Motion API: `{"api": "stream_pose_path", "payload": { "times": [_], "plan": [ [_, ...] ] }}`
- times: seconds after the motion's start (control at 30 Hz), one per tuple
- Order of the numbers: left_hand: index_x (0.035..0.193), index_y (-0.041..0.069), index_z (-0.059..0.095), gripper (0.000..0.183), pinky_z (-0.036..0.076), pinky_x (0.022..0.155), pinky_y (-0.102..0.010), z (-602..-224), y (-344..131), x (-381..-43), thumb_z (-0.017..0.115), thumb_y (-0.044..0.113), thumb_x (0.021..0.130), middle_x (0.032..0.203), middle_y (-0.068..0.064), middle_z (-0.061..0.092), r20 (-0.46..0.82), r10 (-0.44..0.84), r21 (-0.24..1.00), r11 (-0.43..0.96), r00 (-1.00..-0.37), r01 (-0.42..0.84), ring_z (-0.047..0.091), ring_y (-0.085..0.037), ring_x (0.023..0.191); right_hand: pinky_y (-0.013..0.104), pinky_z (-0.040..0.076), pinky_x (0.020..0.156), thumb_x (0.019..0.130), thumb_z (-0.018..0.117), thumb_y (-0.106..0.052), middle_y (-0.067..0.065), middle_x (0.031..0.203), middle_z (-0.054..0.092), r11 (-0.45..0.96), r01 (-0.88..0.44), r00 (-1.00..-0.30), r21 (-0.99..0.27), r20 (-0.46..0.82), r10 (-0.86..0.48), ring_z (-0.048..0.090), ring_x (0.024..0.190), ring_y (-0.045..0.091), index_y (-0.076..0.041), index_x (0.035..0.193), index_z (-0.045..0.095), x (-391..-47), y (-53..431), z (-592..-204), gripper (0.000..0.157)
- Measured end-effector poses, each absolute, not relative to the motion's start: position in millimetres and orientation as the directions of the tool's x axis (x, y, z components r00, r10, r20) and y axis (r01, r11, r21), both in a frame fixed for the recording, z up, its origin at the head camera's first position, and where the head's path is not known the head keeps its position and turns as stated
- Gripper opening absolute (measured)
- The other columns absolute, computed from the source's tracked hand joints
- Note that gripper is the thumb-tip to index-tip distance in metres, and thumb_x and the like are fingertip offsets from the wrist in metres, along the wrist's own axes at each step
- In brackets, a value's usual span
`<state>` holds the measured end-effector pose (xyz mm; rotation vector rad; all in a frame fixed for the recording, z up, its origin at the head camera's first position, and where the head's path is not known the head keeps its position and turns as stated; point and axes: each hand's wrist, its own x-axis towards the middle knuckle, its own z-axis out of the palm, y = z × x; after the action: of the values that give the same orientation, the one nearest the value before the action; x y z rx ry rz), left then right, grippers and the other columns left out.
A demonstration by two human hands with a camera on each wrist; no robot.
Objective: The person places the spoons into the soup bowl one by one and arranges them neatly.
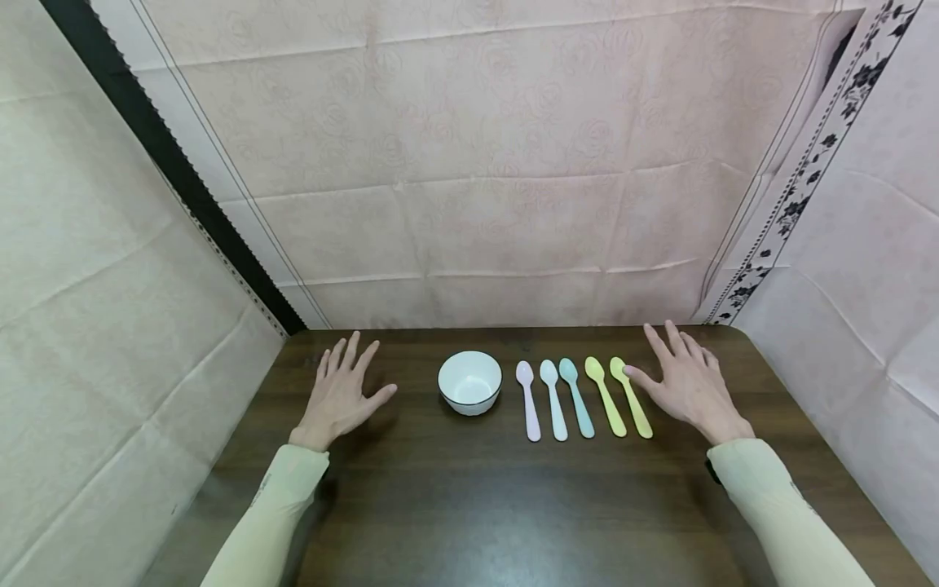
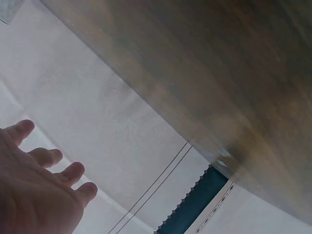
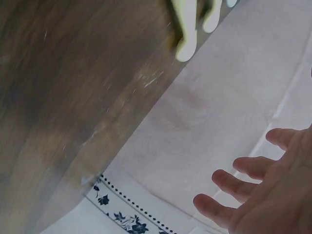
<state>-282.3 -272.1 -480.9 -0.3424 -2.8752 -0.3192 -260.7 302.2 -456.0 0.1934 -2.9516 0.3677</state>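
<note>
In the head view a white bowl (image 1: 469, 383) with a dark rim stands on the dark wooden table (image 1: 440, 505). To its right several spoons lie in a row: a lilac spoon (image 1: 529, 401), a pale blue spoon (image 1: 553, 401), a teal spoon (image 1: 577, 398), a yellow-green spoon (image 1: 606, 397) and another yellow-green spoon (image 1: 632, 398) at the end. My left hand (image 1: 341, 395) is spread to the left of the bowl, holding nothing. Fingers spread, my right hand (image 1: 689, 383) is beside the last spoon, its thumb tip overlapping that spoon's bowl in this view.
A pale patterned cloth (image 1: 499, 196) rises behind the table's far edge. More cloth hangs at the left (image 1: 95, 342) and right (image 1: 873, 310), with a black band (image 1: 183, 175) on the left and a floral border (image 1: 800, 196) on the right.
</note>
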Motion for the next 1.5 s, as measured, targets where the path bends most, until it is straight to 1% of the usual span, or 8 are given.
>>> {"api": "stream_pose_path", "payload": {
  "times": [0.23,0.5,0.6,0.77,0.9,1.0,1.3,1.5],
  "plan": [
    [0.172,0.017,0.033,0.093,0.014,0.134,-0.070,-481,-269,-281,0.065,0.066,0.100,0.181,-0.025,0.021,0.266,0.210,0.228,0.935,-0.941,0.273,0.020,-0.050,0.167,0.082,0.025,0.118,0.106,0.051,-0.072,0.033,0.178,0.020,0.953,-0.171,-0.972,-0.249,0.203,-0.122,0.028,0.157,0.060,-0.012,0.175,0.022,-254,291,-457,0.095],
    [0.170,0.016,0.035,0.091,0.017,0.133,-0.071,-484,-266,-280,0.067,0.064,0.099,0.175,-0.027,0.032,0.286,0.214,0.270,0.917,-0.934,0.293,0.028,-0.052,0.163,0.080,0.027,0.118,0.105,0.054,-0.072,0.031,0.177,0.025,0.940,-0.184,-0.973,-0.287,0.189,-0.133,0.030,0.156,0.058,-0.013,0.174,0.023,-249,278,-453,0.096],
    [0.171,0.016,0.034,0.093,0.018,0.132,-0.073,-483,-264,-279,0.068,0.063,0.098,0.175,-0.026,0.033,0.277,0.209,0.298,0.909,-0.938,0.291,0.029,-0.052,0.161,0.080,0.027,0.118,0.106,0.057,-0.068,0.030,0.175,0.030,0.931,-0.194,-0.970,-0.307,0.202,-0.136,0.031,0.156,0.058,-0.011,0.173,0.027,-248,273,-452,0.093],
    [0.170,0.016,0.035,0.093,0.028,0.127,-0.075,-484,-261,-278,0.070,0.062,0.098,0.174,-0.023,0.035,0.281,0.196,0.354,0.889,-0.940,0.291,0.033,-0.051,0.160,0.078,0.031,0.118,0.106,0.060,-0.064,0.030,0.169,0.041,0.920,-0.223,-0.961,-0.324,0.234,-0.151,0.038,0.151,0.056,-0.009,0.171,0.033,-247,265,-453,0.090],
    [0.169,0.016,0.039,0.092,0.038,0.123,-0.072,-483,-258,-277,0.074,0.060,0.096,0.173,-0.020,0.039,0.297,0.174,0.421,0.859,-0.939,0.293,0.037,-0.046,0.159,0.076,0.036,0.115,0.104,0.063,-0.065,0.030,0.163,0.047,0.915,-0.237,-0.956,-0.326,0.245,-0.161,0.044,0.146,0.054,-0.008,0.169,0.037,-246,261,-454,0.090],
    [0.168,0.017,0.040,0.092,0.041,0.121,-0.071,-481,-255,-277,0.076,0.060,0.095,0.172,-0.018,0.039,0.302,0.161,0.463,0.837,-0.940,0.292,0.039,-0.044,0.158,0.075,0.037,0.114,0.103,0.066,-0.063,0.029,0.161,0.049,0.912,-0.240,-0.956,-0.332,0.245,-0.162,0.046,0.143,0.053,-0.007,0.168,0.038,-246,259,-454,0.090],
    [0.169,0.019,0.038,0.090,0.041,0.121,-0.073,-480,-247,-275,0.074,0.059,0.097,0.174,-0.020,0.036,0.274,0.143,0.536,0.799,-0.951,0.274,0.038,-0.046,0.160,0.074,0.038,0.117,0.102,0.071,-0.057,0.030,0.157,0.053,0.902,-0.257,-0.956,-0.347,0.230,-0.184,0.048,0.142,0.051,-0.003,0.164,0.044,-244,250,-456,0.086],
    [0.170,0.017,0.036,0.093,0.038,0.123,-0.072,-481,-242,-278,0.075,0.060,0.097,0.174,-0.019,0.039,0.265,0.137,0.572,0.775,-0.955,0.269,0.038,-0.045,0.160,0.072,0.041,0.116,0.102,0.074,-0.053,0.031,0.155,0.054,0.897,-0.260,-0.956,-0.358,0.228,-0.186,0.050,0.142,0.051,-0.002,0.162,0.045,-243,241,-455,0.084]
  ]
}}
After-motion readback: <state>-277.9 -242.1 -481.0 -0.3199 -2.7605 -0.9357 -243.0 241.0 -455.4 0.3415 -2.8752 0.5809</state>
